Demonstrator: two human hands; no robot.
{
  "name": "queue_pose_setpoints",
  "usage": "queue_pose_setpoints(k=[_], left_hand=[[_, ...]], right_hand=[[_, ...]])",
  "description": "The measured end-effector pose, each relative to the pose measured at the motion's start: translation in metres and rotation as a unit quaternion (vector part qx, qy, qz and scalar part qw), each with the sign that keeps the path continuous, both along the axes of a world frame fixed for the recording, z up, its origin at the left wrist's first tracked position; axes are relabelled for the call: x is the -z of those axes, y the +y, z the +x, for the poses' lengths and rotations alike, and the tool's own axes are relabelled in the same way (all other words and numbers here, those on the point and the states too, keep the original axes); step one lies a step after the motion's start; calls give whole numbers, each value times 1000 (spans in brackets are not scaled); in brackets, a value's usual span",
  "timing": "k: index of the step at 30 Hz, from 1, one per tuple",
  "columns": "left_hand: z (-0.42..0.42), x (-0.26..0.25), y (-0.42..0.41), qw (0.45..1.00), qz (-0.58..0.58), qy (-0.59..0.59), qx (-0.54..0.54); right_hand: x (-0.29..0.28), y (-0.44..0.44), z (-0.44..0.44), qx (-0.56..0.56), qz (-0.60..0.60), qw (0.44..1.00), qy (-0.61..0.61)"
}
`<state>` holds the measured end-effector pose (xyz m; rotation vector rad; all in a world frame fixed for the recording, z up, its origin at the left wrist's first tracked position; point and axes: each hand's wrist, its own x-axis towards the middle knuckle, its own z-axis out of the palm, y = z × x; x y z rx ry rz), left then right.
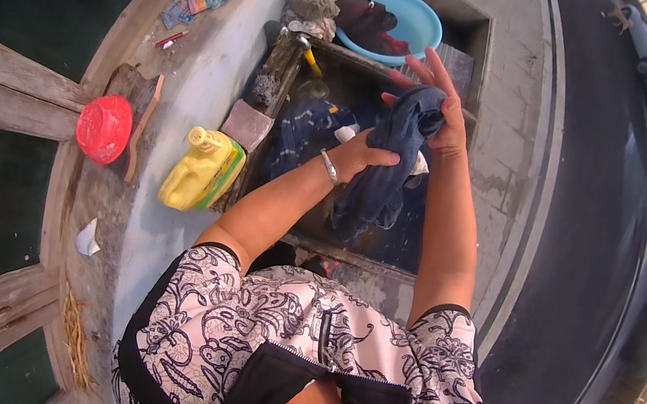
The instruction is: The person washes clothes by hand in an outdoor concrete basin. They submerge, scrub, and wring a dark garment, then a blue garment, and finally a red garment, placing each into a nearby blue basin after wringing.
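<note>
A wet dark blue garment [374, 191], bunched lengthwise, hangs above a water-filled basin [346, 257]. My left hand [367, 156], with a silver bracelet at the wrist, grips its middle, thumb on top. The garment's upper end lies against the palm of my right hand [452, 117], whose fingers are spread behind it; the right thumb is hard to make out. Another dark blue cloth with white and yellow marks [308, 141] lies in the water to the left. Something white [421, 164] shows beside the held garment.
Beyond the basin, a light blue tub [423, 25] holds dark clothing [365, 21]. A yellow-handled tap or tool [309, 60], a pinkish block [248, 125] and a yellow jug [202, 174] line the left rim. A red bowl [104, 129] sits on the windowsill. A road [581, 215] runs at right.
</note>
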<state>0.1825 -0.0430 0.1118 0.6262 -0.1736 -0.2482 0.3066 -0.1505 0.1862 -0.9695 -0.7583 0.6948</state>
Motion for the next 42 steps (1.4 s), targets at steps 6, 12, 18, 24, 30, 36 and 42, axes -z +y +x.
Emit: queue_pose_setpoints(k=[6,12,18,24,30,36,42], left_hand=[[10,16,-11,988,148,-44,-6],[29,26,-19,934,350,9,-75],[34,33,-36,811,557,22,-178],[29,27,-25,842,513,-22,-167],[32,41,-16,926,313,-59,-202],[19,8,-9,985,143,-35,-92],[14,-6,-1,995,82,-46,34]], right_hand=[[-19,4,-22,110,-305,917,-233],[32,16,5,165,-522,729,-410],[67,14,27,260,-595,640,-412],[64,12,17,262,-599,659,-371],[25,-17,17,119,-272,953,58],[58,-30,19,0,-12,994,104],[34,-18,15,-54,49,995,73]])
